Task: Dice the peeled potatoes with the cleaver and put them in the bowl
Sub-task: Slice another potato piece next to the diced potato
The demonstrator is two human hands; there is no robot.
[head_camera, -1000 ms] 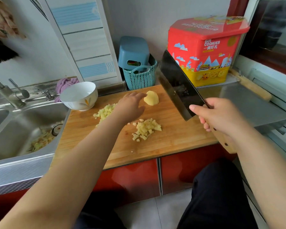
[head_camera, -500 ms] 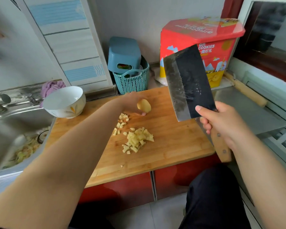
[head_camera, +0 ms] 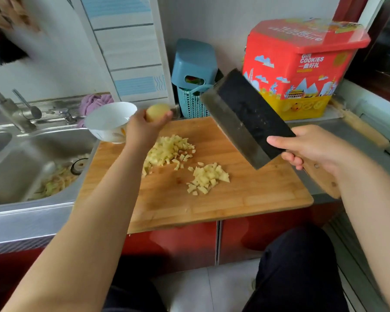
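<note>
- White bowl (head_camera: 109, 122) sits at the board's (head_camera: 245, 199) far-left corner, nothing visible in it.
- Left hand (head_camera: 142, 129) grips a potato piece (head_camera: 157, 111), lifted just right of the bowl.
- Two dice piles (head_camera: 170, 152) (head_camera: 208, 177) lie mid-board, between the hands and nearer the left one.
- Right hand (head_camera: 311, 149) clamps the cleaver (head_camera: 245, 118), raised clear, blade tilted toward the far left.

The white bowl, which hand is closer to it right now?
Left. The left hand, holding a potato piece, is right beside the bowl, at its right rim. The right hand grips the cleaver across the board, far right.
</note>
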